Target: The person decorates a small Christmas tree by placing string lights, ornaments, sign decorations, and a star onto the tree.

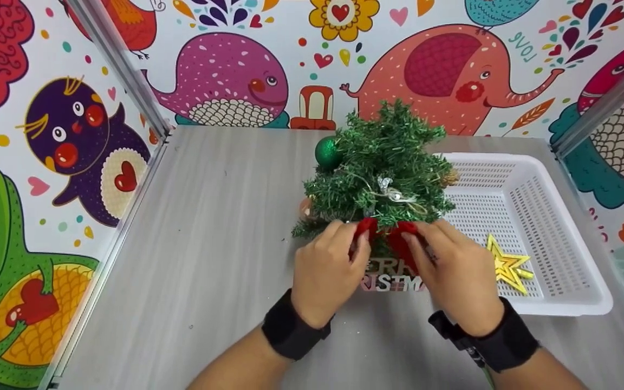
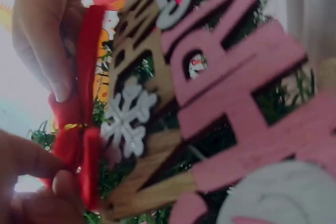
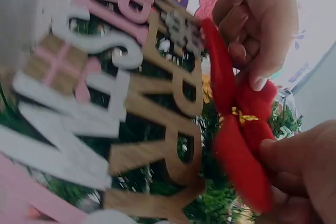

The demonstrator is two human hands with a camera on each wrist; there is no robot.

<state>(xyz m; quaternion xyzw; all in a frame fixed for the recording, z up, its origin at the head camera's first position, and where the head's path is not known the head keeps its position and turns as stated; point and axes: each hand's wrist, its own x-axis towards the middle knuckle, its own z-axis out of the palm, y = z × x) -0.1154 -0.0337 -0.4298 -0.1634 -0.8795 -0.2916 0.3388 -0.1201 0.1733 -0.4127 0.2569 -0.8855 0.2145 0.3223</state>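
Note:
A red bow [image 3: 239, 156] tied with gold thread is in front of a small green Christmas tree [image 1: 388, 141]. One side of it is pinched between the thumb and fingers of my left hand [image 1: 328, 265]. My right hand [image 1: 461, 271] pinches the other side. Just beyond the bow, a wooden "Merry Christmas" letter sign [image 2: 231, 61] stands against the branches, in brown, pink and white, with a white snowflake [image 2: 128, 121] on it. My hands partly cover the sign and bow in the head view.
A white perforated basket [image 1: 577, 244] stands right of the tree with a gold star [image 1: 507, 264] inside. On the tree hang a green glitter ball [image 1: 328, 153] and a silver ornament [image 1: 395, 195]. Printed panels [image 1: 312, 65] enclose the grey table [image 1: 203, 216].

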